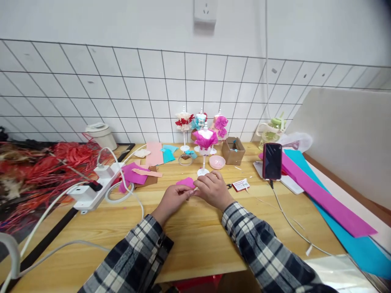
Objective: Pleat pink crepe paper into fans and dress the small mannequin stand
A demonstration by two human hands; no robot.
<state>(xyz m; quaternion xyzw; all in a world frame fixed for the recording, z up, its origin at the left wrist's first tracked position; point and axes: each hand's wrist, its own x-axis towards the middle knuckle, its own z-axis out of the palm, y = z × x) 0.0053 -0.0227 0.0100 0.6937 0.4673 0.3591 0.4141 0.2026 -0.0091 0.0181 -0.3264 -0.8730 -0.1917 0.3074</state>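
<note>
My left hand [174, 200] and my right hand [213, 189] meet over the middle of the wooden table, fingers pinched together. Between their fingertips is something small and pale, too small to make out. A magenta paper piece [185, 182] lies just behind my left fingers. Beyond my right hand stands a small white dress form with a magenta paper top [205, 139]. Behind it are more forms, one with red and cream trim [184, 121], one with blue paper [200, 121] and one with magenta rosettes [220, 122].
On the left are a power strip [105, 190], cables, a tape roll [111, 198], paper scraps [154, 152] and red strands [45, 175]. A pink bowl [217, 162], cardboard box [233, 152], phone [272, 161] and long paper strips [326, 195] lie toward the right.
</note>
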